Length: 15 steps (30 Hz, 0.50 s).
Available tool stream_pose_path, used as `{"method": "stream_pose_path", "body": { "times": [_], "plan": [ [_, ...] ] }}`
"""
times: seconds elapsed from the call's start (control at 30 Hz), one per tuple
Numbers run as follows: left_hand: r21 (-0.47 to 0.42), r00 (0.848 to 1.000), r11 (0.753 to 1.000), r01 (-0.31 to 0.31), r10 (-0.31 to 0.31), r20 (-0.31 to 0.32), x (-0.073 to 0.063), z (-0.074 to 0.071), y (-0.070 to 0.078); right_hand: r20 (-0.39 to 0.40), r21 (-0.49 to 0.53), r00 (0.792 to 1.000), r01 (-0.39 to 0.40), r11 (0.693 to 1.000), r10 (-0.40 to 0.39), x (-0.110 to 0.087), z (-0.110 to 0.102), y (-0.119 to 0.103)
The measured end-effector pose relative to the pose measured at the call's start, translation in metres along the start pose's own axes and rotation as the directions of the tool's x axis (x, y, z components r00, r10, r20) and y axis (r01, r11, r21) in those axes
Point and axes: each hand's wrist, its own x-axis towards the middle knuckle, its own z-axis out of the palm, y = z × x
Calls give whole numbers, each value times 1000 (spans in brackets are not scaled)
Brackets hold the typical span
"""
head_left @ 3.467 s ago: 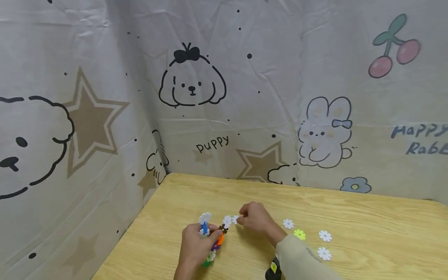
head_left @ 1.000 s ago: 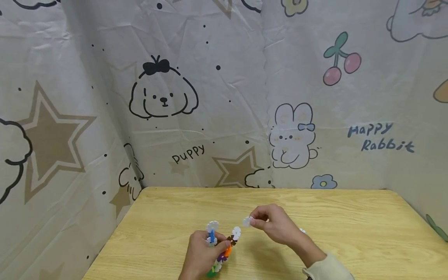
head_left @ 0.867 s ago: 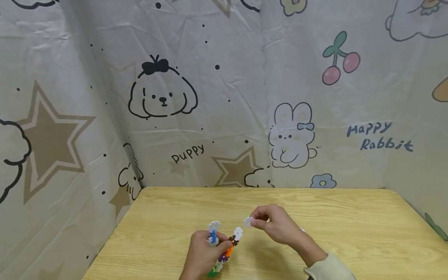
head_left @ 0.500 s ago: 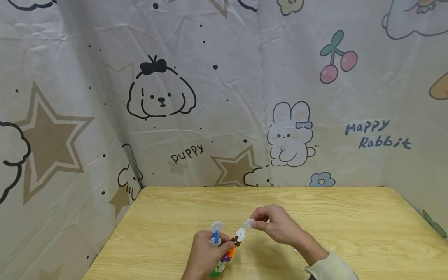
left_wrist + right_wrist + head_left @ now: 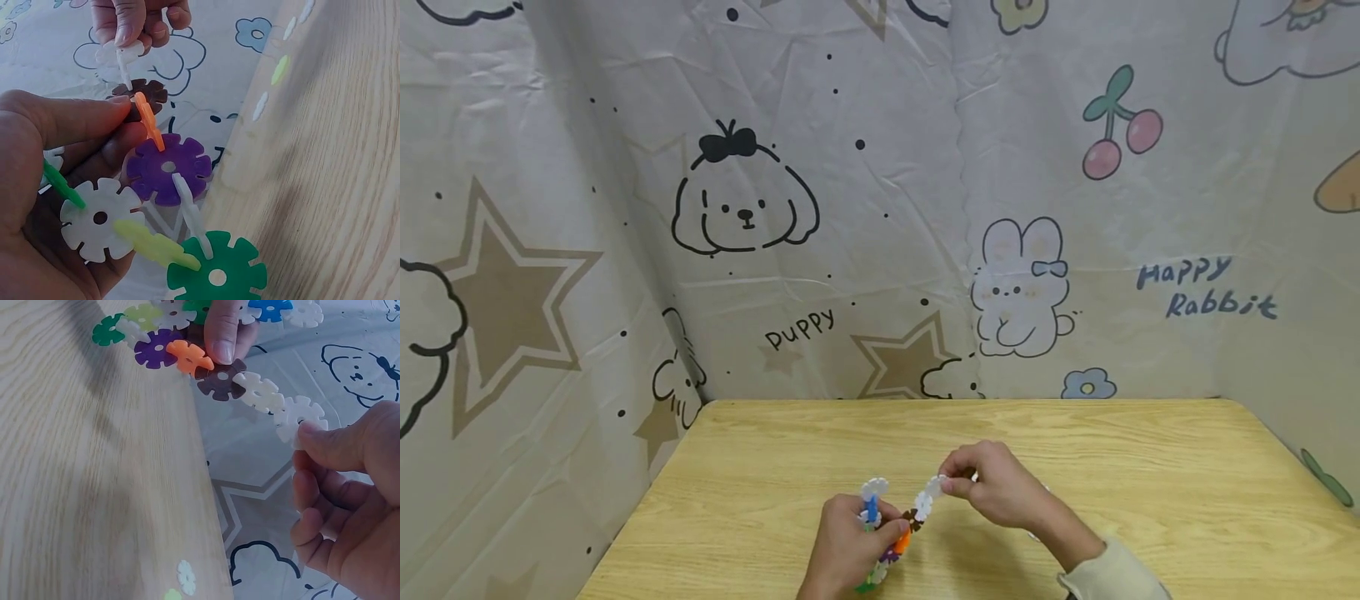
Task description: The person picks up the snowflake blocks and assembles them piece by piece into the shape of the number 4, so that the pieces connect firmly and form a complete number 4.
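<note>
A curved chain of notched plastic snowflake discs hangs in my left hand (image 5: 847, 537), whose thumb and fingers pinch it at the brown disc (image 5: 222, 386). An orange disc (image 5: 149, 119), a purple disc (image 5: 147, 178) and a green disc (image 5: 240, 265) follow along it, slotted edge to edge. From the brown one sticks out a white disc (image 5: 256, 394). My right hand (image 5: 996, 483) pinches another white disc (image 5: 299, 412) between thumb and index finger. Its rim meets that end disc; how deep the notches sit cannot be told. The chain's other end has a blue disc (image 5: 270, 309).
Loose discs lie on the wooden table (image 5: 760, 500) to the right, among them a white disc (image 5: 260, 106) and a yellow-green disc (image 5: 280, 70). My right forearm mostly hides them in the head view. A printed curtain (image 5: 880, 208) hangs behind and left of the table.
My right hand has brought its white disc across to the chain's white end, closing the gap between them. My left hand has shifted slightly right with the chain. Earlier, the head view was turned further left.
</note>
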Motion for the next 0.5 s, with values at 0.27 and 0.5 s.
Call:
{"method": "stream_pose_path", "body": {
  "times": [0.27,0.5],
  "plan": [
    [49,999,998,-42,42,10,3,1,0,-11,-73,998,63,995,-64,0,-3,-3],
    [64,999,997,-50,50,-7,2,2,2,-14,-67,999,38,997,-39,-2,-1,-2]
  ]
}}
